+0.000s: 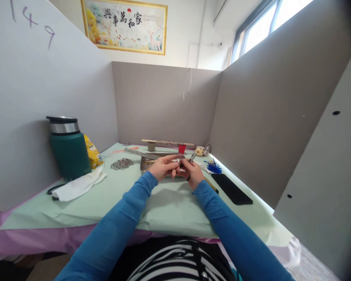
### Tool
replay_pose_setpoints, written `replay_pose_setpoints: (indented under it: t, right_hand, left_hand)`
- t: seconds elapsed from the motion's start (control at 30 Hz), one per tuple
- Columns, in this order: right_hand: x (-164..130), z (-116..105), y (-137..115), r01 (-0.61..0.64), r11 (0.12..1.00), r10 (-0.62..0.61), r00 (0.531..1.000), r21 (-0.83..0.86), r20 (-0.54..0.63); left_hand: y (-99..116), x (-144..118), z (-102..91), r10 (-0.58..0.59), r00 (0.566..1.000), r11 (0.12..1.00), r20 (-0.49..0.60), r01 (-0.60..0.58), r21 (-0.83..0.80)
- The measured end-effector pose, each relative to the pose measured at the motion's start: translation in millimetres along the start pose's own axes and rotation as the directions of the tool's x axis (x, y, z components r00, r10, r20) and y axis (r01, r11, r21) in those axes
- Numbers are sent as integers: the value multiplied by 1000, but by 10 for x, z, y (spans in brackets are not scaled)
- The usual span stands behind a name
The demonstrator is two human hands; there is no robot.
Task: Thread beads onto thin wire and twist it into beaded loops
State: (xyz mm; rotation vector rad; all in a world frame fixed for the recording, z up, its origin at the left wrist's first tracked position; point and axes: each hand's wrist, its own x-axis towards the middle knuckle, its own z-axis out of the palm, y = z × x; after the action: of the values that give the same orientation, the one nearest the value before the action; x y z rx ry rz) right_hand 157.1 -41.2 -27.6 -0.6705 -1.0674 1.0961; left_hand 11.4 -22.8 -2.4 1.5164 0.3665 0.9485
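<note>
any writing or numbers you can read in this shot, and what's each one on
"149": handwritten in purple on the left partition wall, the first stroke cut off by the picture's edge.
"家和萬事興": black characters across the top of the framed picture on the back wall.
Yellow packet behind the green flask: any print is too small to read.
Black phone: screen dark, no text.

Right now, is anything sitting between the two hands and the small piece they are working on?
Nothing visible. The left hand and right hand already meet on the small piece above the metal tray.
</note>
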Motion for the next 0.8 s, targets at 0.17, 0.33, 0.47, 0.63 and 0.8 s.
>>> replay_pose_setpoints:
  t: [0.17, 0.33, 0.47, 0.63, 0.8]
  right_hand:
    - [101, -143, 66, 175, 935, -242, 951, -308, -195]
    - [105, -161, 108, 240, 855, -313, 946, -460, -89]
    - [113, -151, 136, 236, 868, -309, 945, -437, -103]
    - [123, -142, 111, 70, 982, -105, 975, -177, -198]
    - [62, -100, 76, -98, 995, 97, 981, -2, -168]
  left_hand:
    - [-68, 64, -69, 77, 949, 953, -305, 20, 304]
    - [-217, 101, -75, 102, 948, 822, -300, 89, 562]
    - [-207, 94, -28, 79, 957, 849, -279, 82, 522]
    - [-98, 81, -3, -53, 962, 970, -268, 114, 217]
    - [-29, 62, -70, -152, 956, 986, -252, 130, -101]
